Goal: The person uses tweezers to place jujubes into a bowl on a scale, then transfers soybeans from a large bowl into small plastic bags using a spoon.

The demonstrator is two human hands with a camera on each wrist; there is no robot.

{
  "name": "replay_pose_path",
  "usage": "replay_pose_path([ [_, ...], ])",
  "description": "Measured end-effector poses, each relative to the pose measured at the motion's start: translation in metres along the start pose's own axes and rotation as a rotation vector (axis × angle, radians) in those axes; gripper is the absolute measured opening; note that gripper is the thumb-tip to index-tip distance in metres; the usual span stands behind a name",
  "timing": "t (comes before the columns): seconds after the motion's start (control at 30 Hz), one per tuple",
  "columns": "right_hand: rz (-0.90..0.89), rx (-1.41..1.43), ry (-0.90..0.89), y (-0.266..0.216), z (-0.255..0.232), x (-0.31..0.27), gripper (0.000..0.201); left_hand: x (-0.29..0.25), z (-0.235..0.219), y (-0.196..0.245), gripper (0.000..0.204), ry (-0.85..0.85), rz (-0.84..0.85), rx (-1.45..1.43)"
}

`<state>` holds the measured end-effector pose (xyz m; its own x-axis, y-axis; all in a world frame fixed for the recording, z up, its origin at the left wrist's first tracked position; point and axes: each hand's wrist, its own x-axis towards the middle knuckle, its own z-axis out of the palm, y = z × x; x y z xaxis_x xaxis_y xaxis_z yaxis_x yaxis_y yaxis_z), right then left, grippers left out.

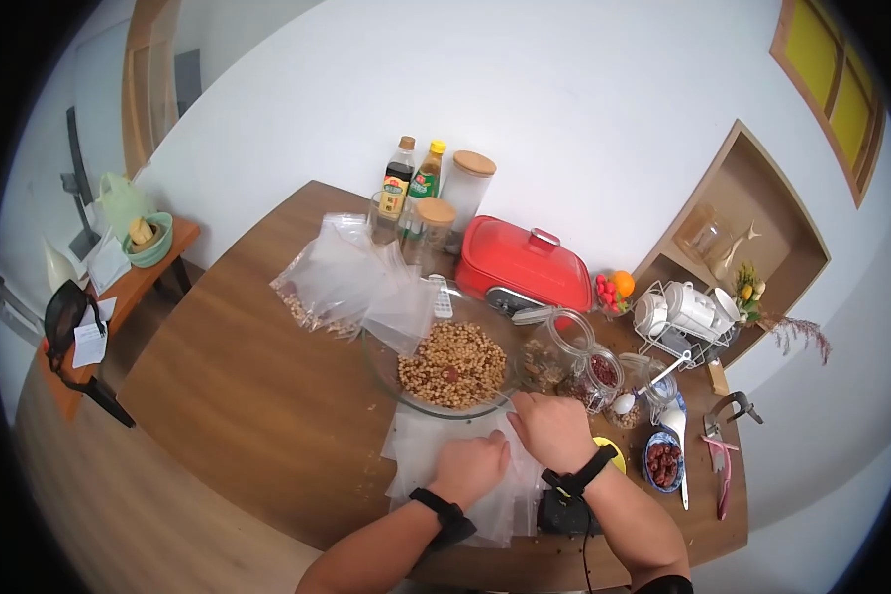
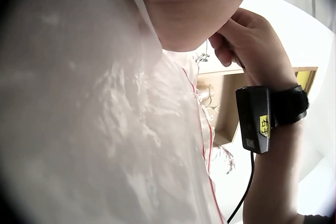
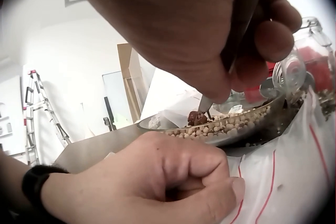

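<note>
My right hand (image 1: 554,432) is at the near right rim of a wide glass bowl (image 1: 377,384). In the right wrist view its fingers are curled round a slender tool with a pale narrow tip (image 3: 206,103), most of it hidden by the hand. A dark red dried fruit (image 3: 197,118) shows at that tip, above the peanut-like nuts (image 3: 231,125) filling the bowl. My left hand (image 1: 472,469) is low over the clear zip bags (image 1: 521,475) in front of the bowl. Its fingers are curled, with the thumb against a bag near the red seal strip (image 3: 240,200).
More clear bags (image 1: 342,267) overlap the bowl's left side. A red electric cooker (image 1: 520,259) and bottles (image 1: 398,178) stand behind. To the right are open glass jars (image 1: 604,371), a white spoon (image 1: 675,426), a bowl of red dates (image 1: 664,461) and a cup rack (image 1: 688,317).
</note>
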<state>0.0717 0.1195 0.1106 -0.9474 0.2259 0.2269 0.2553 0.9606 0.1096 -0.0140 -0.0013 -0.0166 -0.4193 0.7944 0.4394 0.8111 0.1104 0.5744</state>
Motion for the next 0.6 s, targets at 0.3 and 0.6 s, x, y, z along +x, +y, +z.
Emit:
replay_pose_path([
  [0.3, 0.047, 0.075, -0.035, 0.003, 0.001, 0.001, 0.018, -0.001, 0.000, 0.000, 0.022, 0.005, 0.014, 0.000],
  [0.6, 0.087, 0.108, 0.018, 0.008, -0.009, -0.006, 0.019, 0.000, -0.002, 0.002, 0.023, -0.025, -0.007, 0.001],
])
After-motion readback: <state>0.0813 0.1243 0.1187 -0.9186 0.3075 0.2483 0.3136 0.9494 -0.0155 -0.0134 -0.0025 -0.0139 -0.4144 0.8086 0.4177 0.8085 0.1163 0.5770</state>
